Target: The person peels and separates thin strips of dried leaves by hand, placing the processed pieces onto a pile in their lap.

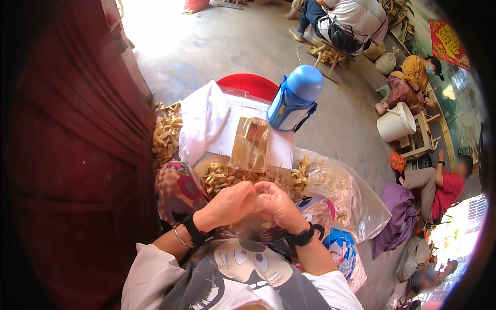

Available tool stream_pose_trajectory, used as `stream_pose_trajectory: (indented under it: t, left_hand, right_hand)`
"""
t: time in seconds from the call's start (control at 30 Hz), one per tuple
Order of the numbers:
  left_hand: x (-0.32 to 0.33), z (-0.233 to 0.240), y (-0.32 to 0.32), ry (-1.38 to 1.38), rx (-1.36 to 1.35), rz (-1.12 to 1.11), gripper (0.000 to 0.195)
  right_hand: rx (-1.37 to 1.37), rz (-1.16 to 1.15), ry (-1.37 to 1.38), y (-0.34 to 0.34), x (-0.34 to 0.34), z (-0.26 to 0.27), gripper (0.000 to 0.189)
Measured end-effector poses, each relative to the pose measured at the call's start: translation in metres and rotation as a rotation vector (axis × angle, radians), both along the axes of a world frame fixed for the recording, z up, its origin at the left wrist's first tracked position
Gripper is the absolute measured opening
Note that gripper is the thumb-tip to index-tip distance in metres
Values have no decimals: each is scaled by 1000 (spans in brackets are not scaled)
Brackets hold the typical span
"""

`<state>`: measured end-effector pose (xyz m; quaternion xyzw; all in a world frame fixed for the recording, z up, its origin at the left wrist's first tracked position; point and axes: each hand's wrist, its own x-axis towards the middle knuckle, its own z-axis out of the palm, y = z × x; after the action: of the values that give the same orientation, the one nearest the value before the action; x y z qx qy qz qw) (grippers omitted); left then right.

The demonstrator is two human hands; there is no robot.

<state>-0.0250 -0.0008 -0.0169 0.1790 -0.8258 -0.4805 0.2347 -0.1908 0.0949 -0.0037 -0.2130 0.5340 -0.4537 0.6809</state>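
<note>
My left hand [228,203] and my right hand [281,205] meet above my lap, fingers curled in and fingertips together. Whatever may be between the fingers is hidden by the hands. Loose tan curled strips [217,178] lie just beyond my hands, between my knees. Past them, a brown block-shaped pack [250,145] with a shiny clear surface rests on a white sheet [281,149]. A blue bottle [294,99] in a strapped sleeve stands at the sheet's far right corner. White cloth [201,120] drapes over the left side.
A dark red wooden door [77,155] rises close on my left, with more strips [167,133] heaped beside it. A red basin [248,84] sits behind the sheet. Clear plastic bag [345,193] spreads right of my knee. Several people sit farther off, near a white bucket [396,122].
</note>
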Motion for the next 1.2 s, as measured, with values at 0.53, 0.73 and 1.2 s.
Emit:
stream_pose_trajectory:
  t: [0.53,0.73,1.2]
  left_hand:
    - [-3,-3,2,12,-73,166,19]
    - [4,-4,8,-86,-103,107,7]
    - [7,9,1,-45,679,95,20]
  right_hand:
    - [-429,47,421,3,3,-12,19]
    - [13,225,-35,4,-17,12,28]
    - [-64,224,39,5,-22,14,24]
